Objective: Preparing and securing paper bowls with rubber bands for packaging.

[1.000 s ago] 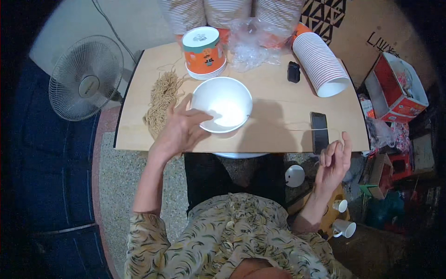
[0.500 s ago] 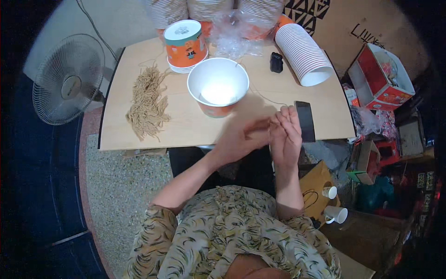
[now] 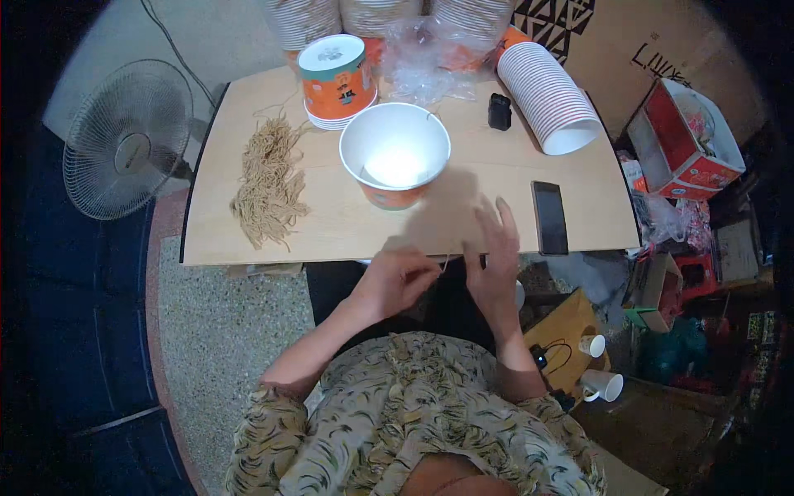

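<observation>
— What sits at the far left?

— A round white wire-caged electric fan (image 3: pixel 126 139) on the floor, just beside the pale wooden bench (image 3: pixel 331 236). On the bench's left part lies a loose pile of tan strings (image 3: pixel 269 182).

— And toward the middle?

— A stack of orange-and-white paper bowls with a white lid (image 3: pixel 335 78) at the far edge, and in front of it one open white paper bowl with an orange outside (image 3: pixel 395 155), upright and apart from the string pile. Behind the bowls lies crumpled clear plastic wrap (image 3: pixel 426 62).

— Where are the hands?

— At the near edge, in front of the open bowl. The left hand (image 3: pixel 397 281) has its fingers curled together, pinching a thin tan string (image 3: pixel 445 263) that shows as a short thread between both hands. The right hand (image 3: pixel 495 263) is spread, fingers pointing up over the edge; whether it touches the string I cannot tell.

— Anything to the right?

— A small black box-shaped object (image 3: pixel 499 112), a sleeve of nested white paper bowls lying on its side (image 3: pixel 550 97), and a black smartphone lying flat (image 3: pixel 550 217) just beside the right hand. Past the bench stands a red cardboard box (image 3: pixel 686 140).
</observation>
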Demonstrator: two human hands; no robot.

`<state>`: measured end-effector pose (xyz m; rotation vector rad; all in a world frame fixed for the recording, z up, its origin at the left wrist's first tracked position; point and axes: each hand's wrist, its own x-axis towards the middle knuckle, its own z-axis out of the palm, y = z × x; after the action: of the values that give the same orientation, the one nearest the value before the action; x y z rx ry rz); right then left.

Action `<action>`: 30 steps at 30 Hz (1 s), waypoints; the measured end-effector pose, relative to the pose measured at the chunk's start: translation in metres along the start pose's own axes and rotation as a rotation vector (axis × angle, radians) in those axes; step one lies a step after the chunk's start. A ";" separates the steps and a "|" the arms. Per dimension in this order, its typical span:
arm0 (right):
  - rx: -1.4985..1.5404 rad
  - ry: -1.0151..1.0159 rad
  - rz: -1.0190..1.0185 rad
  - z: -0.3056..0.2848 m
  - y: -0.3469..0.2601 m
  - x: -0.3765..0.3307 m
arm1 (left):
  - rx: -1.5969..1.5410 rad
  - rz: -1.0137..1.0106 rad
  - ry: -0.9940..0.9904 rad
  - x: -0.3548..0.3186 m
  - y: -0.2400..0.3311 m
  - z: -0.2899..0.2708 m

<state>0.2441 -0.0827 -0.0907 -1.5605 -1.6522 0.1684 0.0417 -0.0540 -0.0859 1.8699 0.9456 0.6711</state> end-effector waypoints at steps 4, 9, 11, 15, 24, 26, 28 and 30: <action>0.168 -0.236 -0.191 0.003 -0.012 -0.012 | 0.079 0.243 -0.008 -0.004 0.005 0.003; 0.434 -0.439 0.064 -0.002 -0.020 -0.015 | 0.070 0.148 -0.016 -0.004 0.017 -0.020; 0.540 -0.486 0.111 -0.004 -0.020 -0.016 | -0.042 0.001 0.003 -0.004 0.014 -0.026; 0.609 -0.475 0.143 -0.003 -0.020 -0.017 | -0.173 -0.131 0.002 -0.007 0.003 -0.026; 0.553 -0.442 0.143 -0.007 -0.012 -0.011 | -0.231 -0.029 -0.116 -0.009 -0.002 -0.044; 0.599 -0.389 0.284 -0.005 0.006 -0.008 | 0.079 0.257 -0.015 -0.003 0.002 -0.061; 0.317 -0.156 0.387 -0.018 0.013 0.020 | 0.393 0.324 0.186 0.003 0.002 -0.093; 0.267 0.080 0.350 -0.032 0.018 0.053 | 0.648 0.357 0.291 0.021 0.009 -0.125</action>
<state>0.2842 -0.0460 -0.0562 -1.6124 -1.2282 0.4838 -0.0391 0.0205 -0.0215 2.6045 1.1131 0.9455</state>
